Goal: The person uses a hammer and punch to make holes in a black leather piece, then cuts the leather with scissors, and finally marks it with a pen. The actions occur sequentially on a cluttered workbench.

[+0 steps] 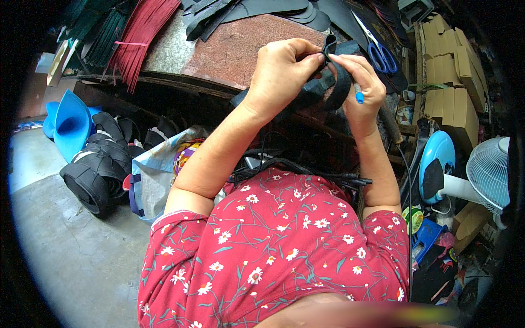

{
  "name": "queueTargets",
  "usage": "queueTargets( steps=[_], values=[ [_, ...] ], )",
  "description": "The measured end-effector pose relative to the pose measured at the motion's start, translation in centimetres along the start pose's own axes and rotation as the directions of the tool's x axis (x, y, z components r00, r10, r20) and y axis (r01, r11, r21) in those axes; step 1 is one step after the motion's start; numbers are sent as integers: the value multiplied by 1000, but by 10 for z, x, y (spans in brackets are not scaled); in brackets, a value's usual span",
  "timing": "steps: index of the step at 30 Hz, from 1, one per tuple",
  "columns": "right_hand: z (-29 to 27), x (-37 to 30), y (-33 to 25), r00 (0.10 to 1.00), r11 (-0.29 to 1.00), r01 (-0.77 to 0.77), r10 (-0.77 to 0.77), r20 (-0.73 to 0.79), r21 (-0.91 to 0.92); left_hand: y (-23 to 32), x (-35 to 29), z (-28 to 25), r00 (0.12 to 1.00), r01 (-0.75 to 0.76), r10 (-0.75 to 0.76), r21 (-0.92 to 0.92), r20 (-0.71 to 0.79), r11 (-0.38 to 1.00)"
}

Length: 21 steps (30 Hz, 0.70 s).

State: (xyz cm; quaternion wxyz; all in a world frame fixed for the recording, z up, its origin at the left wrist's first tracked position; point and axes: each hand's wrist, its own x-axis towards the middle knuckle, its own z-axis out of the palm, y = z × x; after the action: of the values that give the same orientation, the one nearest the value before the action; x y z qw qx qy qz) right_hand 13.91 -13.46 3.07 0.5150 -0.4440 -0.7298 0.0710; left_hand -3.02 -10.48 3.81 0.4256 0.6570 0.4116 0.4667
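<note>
Both of my hands are raised over the near edge of the workbench, pinching a black strap point(342, 85) that curls in loops between them. My left hand point(284, 71) grips it between thumb and bent fingers. Close beside it, my right hand point(363, 90) holds the strap with its fingertips. A pen with a blue end point(359, 94) is also tucked in my right hand, its tip pointing toward me. More dark strap pieces hang below and behind the hands, partly covered by them. Behind the hands lies a reddish-brown board point(240, 49) on the bench.
Blue-handled scissors point(381, 57) lie right of my hands. Black cut pieces point(279, 7) and a red strip bundle point(143, 33) cover the bench's far side. Stacked boxes point(451, 71) and a fan point(488, 169) stand right; black rolls point(98, 169) and a bag point(156, 180) sit left.
</note>
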Motion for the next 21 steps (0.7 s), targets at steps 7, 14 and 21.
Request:
queueTargets(
  steps=[7,14,21],
  values=[
    [2,-5,3,1000,1000,14,-14,-23,9,-1,0,1,995,91,-83,-196,46,976],
    [5,-6,3,999,998,-13,16,-41,54,-4,-1,2,999,35,-34,-44,23,998],
    [0,-9,-4,998,993,62,-63,-5,-102,-4,-2,0,998,50,-49,-8,36,999]
  ],
)
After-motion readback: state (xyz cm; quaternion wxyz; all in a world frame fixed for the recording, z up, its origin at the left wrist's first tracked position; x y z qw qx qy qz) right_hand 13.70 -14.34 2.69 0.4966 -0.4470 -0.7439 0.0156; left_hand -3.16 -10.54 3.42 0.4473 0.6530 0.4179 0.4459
